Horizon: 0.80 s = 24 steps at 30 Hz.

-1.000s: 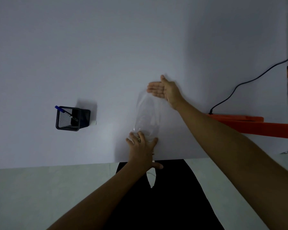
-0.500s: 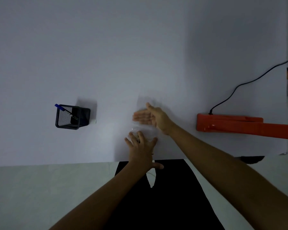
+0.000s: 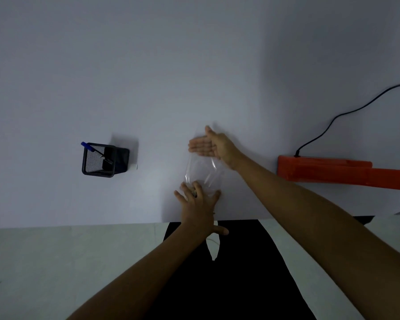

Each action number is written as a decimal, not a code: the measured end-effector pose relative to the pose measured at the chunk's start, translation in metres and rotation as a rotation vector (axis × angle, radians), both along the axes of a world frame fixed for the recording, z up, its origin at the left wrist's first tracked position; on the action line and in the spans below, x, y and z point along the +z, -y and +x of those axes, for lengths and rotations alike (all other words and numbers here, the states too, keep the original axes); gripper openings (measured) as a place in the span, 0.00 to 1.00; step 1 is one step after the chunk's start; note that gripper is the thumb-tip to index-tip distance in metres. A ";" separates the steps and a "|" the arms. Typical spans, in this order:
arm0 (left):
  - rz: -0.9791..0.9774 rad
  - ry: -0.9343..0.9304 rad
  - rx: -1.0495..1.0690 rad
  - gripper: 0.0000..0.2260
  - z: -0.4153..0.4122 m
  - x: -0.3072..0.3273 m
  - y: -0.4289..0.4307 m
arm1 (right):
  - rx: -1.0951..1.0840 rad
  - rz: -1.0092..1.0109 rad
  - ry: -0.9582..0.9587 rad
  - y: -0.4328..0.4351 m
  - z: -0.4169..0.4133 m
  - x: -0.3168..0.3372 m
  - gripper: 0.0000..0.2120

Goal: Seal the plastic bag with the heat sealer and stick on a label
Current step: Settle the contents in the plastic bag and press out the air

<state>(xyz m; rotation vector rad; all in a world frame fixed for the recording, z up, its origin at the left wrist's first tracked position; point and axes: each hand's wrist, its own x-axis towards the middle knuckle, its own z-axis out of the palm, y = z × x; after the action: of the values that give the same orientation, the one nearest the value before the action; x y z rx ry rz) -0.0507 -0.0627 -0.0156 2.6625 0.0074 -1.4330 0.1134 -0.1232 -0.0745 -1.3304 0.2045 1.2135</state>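
Observation:
A clear plastic bag (image 3: pixel 202 172) lies flat on the white table (image 3: pixel 194 77), its length running away from me. My left hand (image 3: pixel 199 205) presses its near end with spread, straight fingers; something small and dark shows under them. My right hand (image 3: pixel 211 145) lies flat across the far end of the bag, fingers straight and pointing left. The orange heat sealer (image 3: pixel 337 172) sits on the table to the right, apart from both hands. I cannot make out a label.
A black mesh pen holder (image 3: pixel 101 160) with a blue pen stands to the left of the bag. A black cable (image 3: pixel 346 112) runs from the sealer to the far right. The table's near edge passes just under my left wrist.
My right hand slid from the bag's far end toward my left hand, then back away to the far end, flat on the bag throughout. My left hand stayed in place.

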 end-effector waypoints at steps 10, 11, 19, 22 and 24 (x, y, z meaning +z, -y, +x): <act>-0.019 -0.001 0.000 0.55 0.000 0.001 -0.001 | -0.148 -0.041 0.118 -0.004 0.068 0.002 0.32; -0.020 0.002 0.001 0.55 0.000 0.001 -0.001 | -0.180 -0.036 0.131 -0.002 0.071 0.003 0.32; -0.018 -0.002 -0.033 0.56 0.003 0.002 -0.002 | -0.249 0.089 -0.044 0.032 -0.003 0.011 0.27; -0.020 -0.001 -0.032 0.56 0.004 0.004 -0.002 | -0.141 0.052 -0.097 0.044 -0.055 0.007 0.28; -0.025 -0.010 -0.035 0.56 0.005 0.004 -0.002 | -0.114 0.003 -0.107 0.049 -0.072 0.003 0.28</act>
<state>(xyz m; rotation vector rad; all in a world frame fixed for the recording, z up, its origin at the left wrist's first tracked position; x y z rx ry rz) -0.0459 -0.0603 -0.0112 2.6487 -0.0553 -1.4464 0.0411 -0.1718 -0.0716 -1.2354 0.3497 1.1883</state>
